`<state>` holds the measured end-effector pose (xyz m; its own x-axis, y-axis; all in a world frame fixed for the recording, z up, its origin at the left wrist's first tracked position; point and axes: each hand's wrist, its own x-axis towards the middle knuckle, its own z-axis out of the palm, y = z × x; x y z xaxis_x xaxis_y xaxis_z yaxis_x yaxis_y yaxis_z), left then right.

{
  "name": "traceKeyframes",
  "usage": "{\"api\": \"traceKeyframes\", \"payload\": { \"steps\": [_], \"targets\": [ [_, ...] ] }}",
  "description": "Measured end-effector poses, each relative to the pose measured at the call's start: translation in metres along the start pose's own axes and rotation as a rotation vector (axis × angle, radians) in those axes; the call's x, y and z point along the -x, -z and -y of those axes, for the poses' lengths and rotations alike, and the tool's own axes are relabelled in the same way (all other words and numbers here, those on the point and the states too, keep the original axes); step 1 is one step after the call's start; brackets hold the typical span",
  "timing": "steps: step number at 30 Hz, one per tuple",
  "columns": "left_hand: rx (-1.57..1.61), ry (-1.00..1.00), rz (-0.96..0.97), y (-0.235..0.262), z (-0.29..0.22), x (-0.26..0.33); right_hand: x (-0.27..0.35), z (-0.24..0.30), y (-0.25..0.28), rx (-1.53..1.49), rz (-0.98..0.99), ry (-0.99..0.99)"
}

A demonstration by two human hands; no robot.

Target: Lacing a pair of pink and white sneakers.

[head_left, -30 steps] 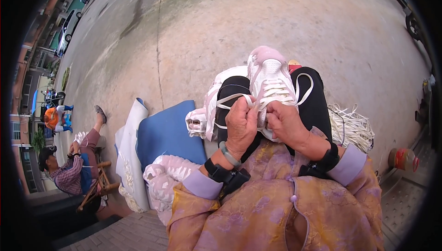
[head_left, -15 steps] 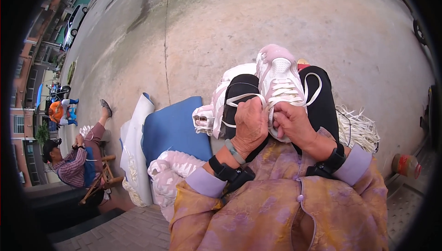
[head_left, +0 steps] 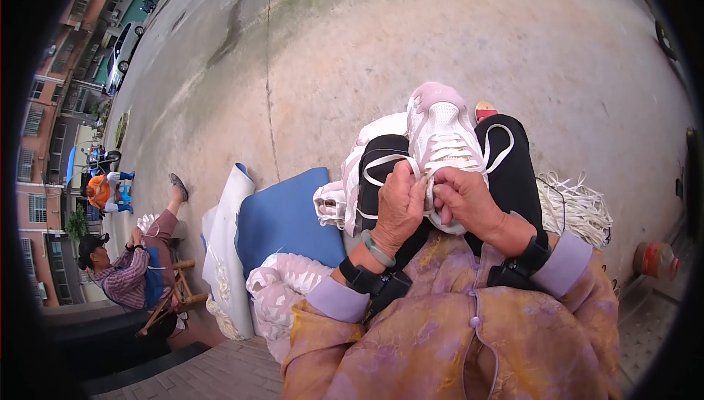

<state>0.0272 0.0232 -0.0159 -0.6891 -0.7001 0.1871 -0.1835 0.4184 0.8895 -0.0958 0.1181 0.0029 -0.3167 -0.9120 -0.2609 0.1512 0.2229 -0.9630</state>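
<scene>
Here we are at the lap: a pink-and-white shoe (head_left: 444,118) sits between the black-clad knees (head_left: 506,169), toe pointing away. The left hand (head_left: 400,198) has its fingers pinched on a white lace (head_left: 375,166), a loop slack beside it. The right hand (head_left: 469,196) curls in against the shoe's collar, though I can't tell what it's gripping. Off to the right, a heap of laces (head_left: 576,209); leftward, a blue mat (head_left: 287,213).

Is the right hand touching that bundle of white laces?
Apart. The head view shows the black trouser leg between the right hand and the bundle of laces.
</scene>
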Motion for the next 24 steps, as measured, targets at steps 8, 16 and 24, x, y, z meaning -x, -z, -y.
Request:
{"api": "traceKeyframes", "payload": {
  "steps": [8,16,24],
  "targets": [
    [0.112,0.092,0.189,0.018,-0.009,-0.014,0.001,0.007,0.001,-0.013,0.008,-0.069],
    [-0.036,-0.076,0.417,0.027,-0.004,-0.035,0.002,0.004,0.0,0.006,-0.006,-0.109],
    [0.282,0.095,0.22,0.012,0.011,-0.012,0.002,-0.001,0.002,-0.008,0.018,-0.05]
  ]
}}
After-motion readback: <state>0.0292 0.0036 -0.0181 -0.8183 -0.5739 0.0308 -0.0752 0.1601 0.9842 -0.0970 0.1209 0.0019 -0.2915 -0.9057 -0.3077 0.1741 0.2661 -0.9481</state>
